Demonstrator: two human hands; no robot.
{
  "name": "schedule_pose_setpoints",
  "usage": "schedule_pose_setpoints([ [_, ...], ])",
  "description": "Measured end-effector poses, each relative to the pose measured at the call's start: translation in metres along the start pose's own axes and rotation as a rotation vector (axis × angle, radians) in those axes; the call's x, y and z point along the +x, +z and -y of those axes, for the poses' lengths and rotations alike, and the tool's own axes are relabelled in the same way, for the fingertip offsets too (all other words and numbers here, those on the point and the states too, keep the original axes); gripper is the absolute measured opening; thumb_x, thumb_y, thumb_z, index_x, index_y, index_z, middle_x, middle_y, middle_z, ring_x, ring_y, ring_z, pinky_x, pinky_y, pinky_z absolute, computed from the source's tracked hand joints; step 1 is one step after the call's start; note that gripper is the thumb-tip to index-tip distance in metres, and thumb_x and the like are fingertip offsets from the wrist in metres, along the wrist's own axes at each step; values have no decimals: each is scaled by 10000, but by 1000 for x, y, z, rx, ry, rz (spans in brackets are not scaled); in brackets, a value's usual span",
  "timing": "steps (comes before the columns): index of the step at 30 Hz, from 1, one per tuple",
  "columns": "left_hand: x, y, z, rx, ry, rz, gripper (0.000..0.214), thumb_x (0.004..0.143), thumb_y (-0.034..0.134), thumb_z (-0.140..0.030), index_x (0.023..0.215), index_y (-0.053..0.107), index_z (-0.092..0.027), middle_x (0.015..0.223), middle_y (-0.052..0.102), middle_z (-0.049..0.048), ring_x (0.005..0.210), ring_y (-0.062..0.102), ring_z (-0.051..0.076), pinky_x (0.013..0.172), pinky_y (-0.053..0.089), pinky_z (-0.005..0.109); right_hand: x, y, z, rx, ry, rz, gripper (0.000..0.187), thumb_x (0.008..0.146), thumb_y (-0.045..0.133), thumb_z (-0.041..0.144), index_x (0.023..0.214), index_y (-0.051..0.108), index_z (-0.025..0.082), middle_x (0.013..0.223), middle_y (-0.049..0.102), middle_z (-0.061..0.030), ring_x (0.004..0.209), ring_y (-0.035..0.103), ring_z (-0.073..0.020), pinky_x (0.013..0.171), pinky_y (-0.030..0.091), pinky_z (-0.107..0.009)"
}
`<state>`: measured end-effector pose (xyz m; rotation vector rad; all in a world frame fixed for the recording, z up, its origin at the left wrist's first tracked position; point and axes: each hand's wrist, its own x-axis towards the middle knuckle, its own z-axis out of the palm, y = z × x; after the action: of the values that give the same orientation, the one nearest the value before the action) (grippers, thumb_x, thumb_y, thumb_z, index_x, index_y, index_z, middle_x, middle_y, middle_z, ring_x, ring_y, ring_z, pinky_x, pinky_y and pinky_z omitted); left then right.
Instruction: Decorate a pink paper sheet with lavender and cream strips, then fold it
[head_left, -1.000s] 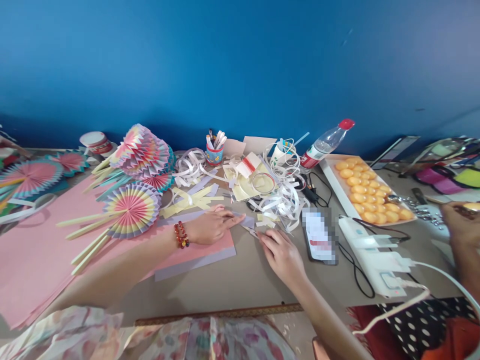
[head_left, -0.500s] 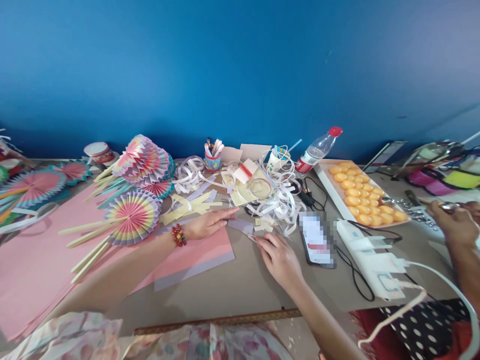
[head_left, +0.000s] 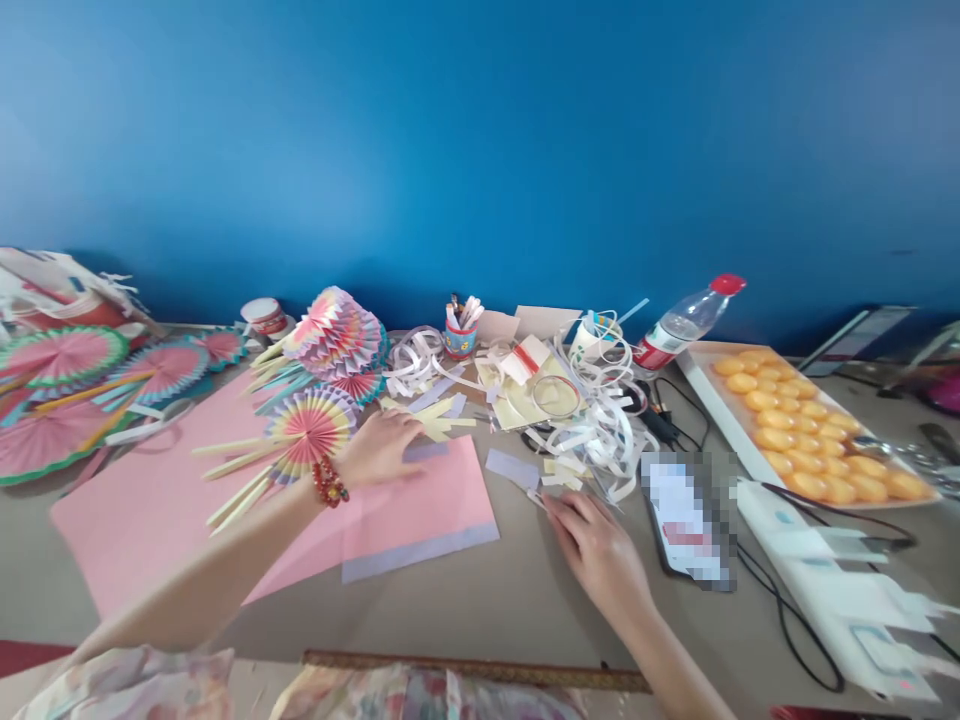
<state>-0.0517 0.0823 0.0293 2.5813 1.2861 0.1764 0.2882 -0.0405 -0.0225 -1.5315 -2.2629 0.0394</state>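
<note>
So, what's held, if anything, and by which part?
Right hand: a slim pale tool, gripped behind its protruding tip; the rest is hidden. Left hand: open, no hold visible.

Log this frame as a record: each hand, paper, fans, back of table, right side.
left hand: over pink paper, fingers near yellow strips, contact unclear
right hand: holding slim pale tool beside lavender piece
fans: pleated, multicoloured; nearest fan left of the left hand
back: pen cup, red-capped bottle
right side: phone, tray of yellow-orange items, power strip
</note>
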Motion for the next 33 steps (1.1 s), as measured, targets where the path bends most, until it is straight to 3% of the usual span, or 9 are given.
schedule_pose_setpoints([
  [2,-10,0,-4,142,-2,42,496,731,742,-510,1084,612,-187,1063,648,103,1021,569,311,877,410,416,0,1,-1,-9,-15,-5,269,975,442,206,1128,662,188,965,623,-87,877,599,-233,766,499,-358],
  [5,-15,2,-10,211,-4,70,453,764,735,-425,1113,587,-177,1085,632,103,1036,549,299,901,384,420,1,1,-3,-23,-26,-5,269,974,442,213,1133,658,186,967,625,-83,860,605,-227,735,496,-346],
  [9,-12,2,-12,195,-1,113,384,791,720,-348,1100,574,-175,1065,630,85,1043,542,275,921,370,402,0,2,-3,-42,-34,-15,271,970,441,210,1130,658,185,961,625,-81,870,613,-225,738,497,-338],
  [19,-5,1,-6,176,-49,114,409,717,783,-418,954,557,-173,1059,608,102,1046,535,301,866,396,386,1,1,-3,-49,-34,-14,276,974,433,216,1122,664,186,938,623,-81,860,615,-225,744,506,-349],
  [27,-9,8,-7,97,-48,70,305,745,716,-259,949,507,-171,930,644,86,931,598,289,843,399,390,3,-2,1,-11,-39,-35,270,966,435,211,1109,664,203,928,626,-81,856,613,-228,743,510,-355],
  [30,-7,2,-9,53,-12,60,210,779,632,-162,950,513,-177,860,657,31,841,625,228,816,406,330,3,-3,1,-5,-37,-25,269,964,438,205,1115,661,197,924,621,-80,850,606,-225,744,504,-350],
  [33,7,-18,-6,18,25,8,168,806,587,-124,953,532,-181,884,667,1,838,630,182,764,405,255,3,-3,0,-4,-31,1,279,968,430,197,1141,649,190,933,614,-80,858,595,-223,759,493,-352],
])
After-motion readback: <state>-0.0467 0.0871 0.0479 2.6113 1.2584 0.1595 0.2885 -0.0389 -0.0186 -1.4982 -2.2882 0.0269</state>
